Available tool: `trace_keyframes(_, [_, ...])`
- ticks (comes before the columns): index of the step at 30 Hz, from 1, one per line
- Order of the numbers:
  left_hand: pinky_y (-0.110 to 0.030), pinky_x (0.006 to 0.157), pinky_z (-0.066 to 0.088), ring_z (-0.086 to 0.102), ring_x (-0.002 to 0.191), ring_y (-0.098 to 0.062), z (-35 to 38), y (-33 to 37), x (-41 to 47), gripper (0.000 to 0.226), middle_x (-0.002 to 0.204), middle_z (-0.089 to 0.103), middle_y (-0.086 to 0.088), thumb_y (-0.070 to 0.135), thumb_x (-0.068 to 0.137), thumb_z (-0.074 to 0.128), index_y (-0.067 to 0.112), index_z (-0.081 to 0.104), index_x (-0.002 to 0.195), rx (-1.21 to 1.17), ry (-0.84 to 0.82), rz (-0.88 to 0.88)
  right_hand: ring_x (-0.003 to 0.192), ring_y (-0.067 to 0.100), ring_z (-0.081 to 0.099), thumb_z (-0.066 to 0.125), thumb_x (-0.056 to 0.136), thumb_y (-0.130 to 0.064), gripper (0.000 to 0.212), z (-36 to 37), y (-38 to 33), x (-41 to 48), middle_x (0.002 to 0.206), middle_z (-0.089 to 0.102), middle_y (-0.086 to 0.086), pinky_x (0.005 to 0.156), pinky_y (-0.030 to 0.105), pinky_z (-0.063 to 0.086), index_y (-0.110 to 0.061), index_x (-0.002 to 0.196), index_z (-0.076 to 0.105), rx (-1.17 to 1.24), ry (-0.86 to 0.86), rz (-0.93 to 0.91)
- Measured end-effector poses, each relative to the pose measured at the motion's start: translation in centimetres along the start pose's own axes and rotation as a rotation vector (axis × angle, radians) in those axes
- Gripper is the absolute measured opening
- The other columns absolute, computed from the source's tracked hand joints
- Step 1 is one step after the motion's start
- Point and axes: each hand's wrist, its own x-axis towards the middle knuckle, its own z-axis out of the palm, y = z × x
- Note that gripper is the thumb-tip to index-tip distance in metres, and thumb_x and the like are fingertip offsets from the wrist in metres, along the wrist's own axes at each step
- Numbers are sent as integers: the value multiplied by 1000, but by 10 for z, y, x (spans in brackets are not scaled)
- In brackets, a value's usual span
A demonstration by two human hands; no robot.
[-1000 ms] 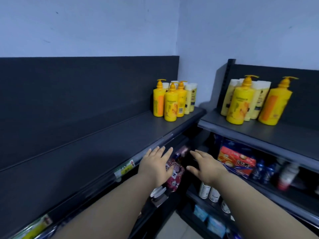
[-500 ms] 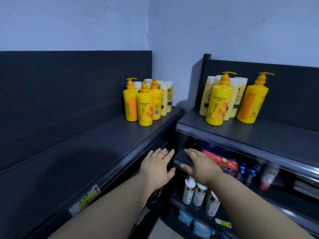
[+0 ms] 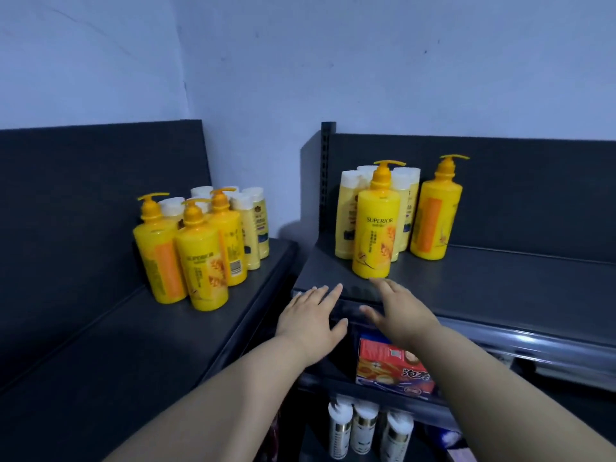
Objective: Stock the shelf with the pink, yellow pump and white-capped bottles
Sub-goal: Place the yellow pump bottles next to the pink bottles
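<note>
Hovering: left hand [image 3: 310,323], right hand [image 3: 400,315], fingers [image 3: 328,296] released. Pump bottles [image 3: 375,241] — three left shelf [image 3: 133,345], two right shelf [image 3: 500,288].

**White-capped bottles, right group** [image 3: 350,215], at 12 o'clock of the front pump bottle [image 3: 376,235]: bodies largely hidden by it; count uncertain.

**White-capped bottles, left group** [image 3: 253,235]: mostly screened by three left pump bottles [image 3: 200,258]; little more than the caps shows.

**Labels:** small print too small to read.

**Red box** [image 3: 383,365]: 2 o'clock corner covered by the right forearm [image 3: 483,378].

**Gold-banded white bottles** [image 3: 340,431], at 6 o'clock of the frame: bases cut off by the lower edge.

**Blue-white item** [image 3: 448,438], at 5 o'clock: blurred, not identifiable.

**Left hand** [image 3: 310,323] and **right hand** [image 3: 403,315]: palms turned away, unseen.
</note>
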Motion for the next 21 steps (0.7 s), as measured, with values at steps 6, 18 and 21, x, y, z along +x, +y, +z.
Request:
trace_keyframes(6, [-32,118,10,12,146,-15,15,-1,47,66,159,17,3,53,96,34,32,6,152,-39,-53,18,143,19,25,48,93,-50,70,8,29,28,156,26,1,111,37,33,-19,150,21,58,24,86])
trace_keyframes(18, [-40,104,40,32,137,-23,41,27,162,95,154,20,-4,48,83,63,19,4,151,-431,-18,-241,127,22,47,66,83,-46,77,-11,85,129,141,48,7,105,35,41,-14,144,31,408,-60,134])
trace_keyframes(21, [-36,98,43,41,126,-24,46,30,183,107,142,31,-9,39,69,78,17,9,147,-598,-12,-299,122,20,50,76,73,-48,89,-12,95,149,136,51,5,101,33,44,-14,142,31,478,-133,119])
